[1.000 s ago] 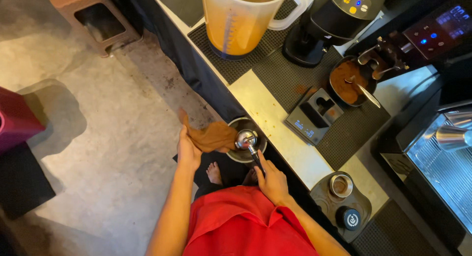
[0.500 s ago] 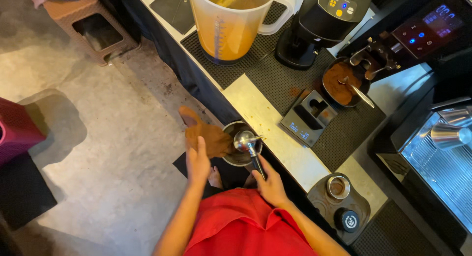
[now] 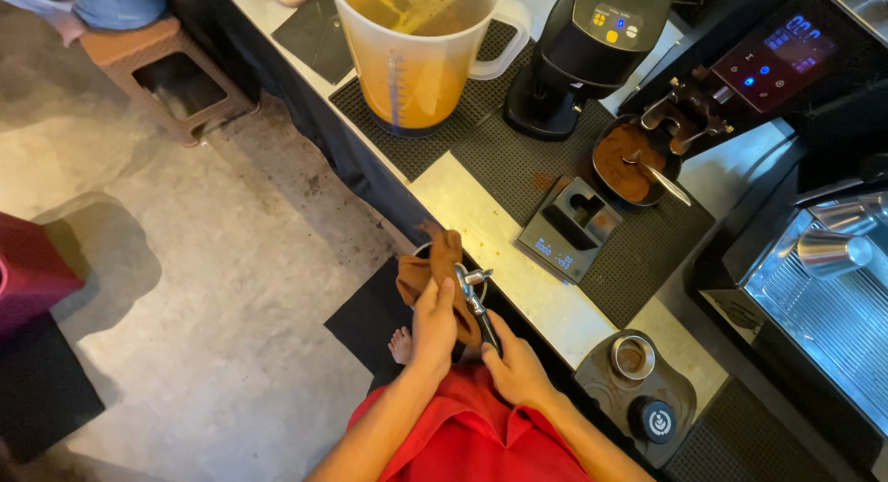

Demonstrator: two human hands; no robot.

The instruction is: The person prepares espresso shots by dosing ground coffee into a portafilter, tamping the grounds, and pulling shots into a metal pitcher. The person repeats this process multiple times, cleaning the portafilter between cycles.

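Observation:
My left hand (image 3: 433,327) presses a brown cloth (image 3: 435,269) against the metal basket of a portafilter (image 3: 470,282), just off the counter's front edge. My right hand (image 3: 514,366) grips the portafilter's black handle, which points back toward my red shirt. The cloth covers most of the basket, so its inside is hidden.
On the counter (image 3: 481,228) sit a small grey scale (image 3: 569,228), a bowl of brown coffee grounds with a spoon (image 3: 635,158), a black grinder (image 3: 592,47), a large plastic jug of amber liquid (image 3: 416,52), a tamper mat (image 3: 638,389) and an espresso machine (image 3: 823,288). A wooden stool (image 3: 162,75) stands on the concrete floor.
The cloth has moved from beside the basket to over it, my left hand closing around it. The portafilter has turned so its basket faces sideways, and the view has shifted.

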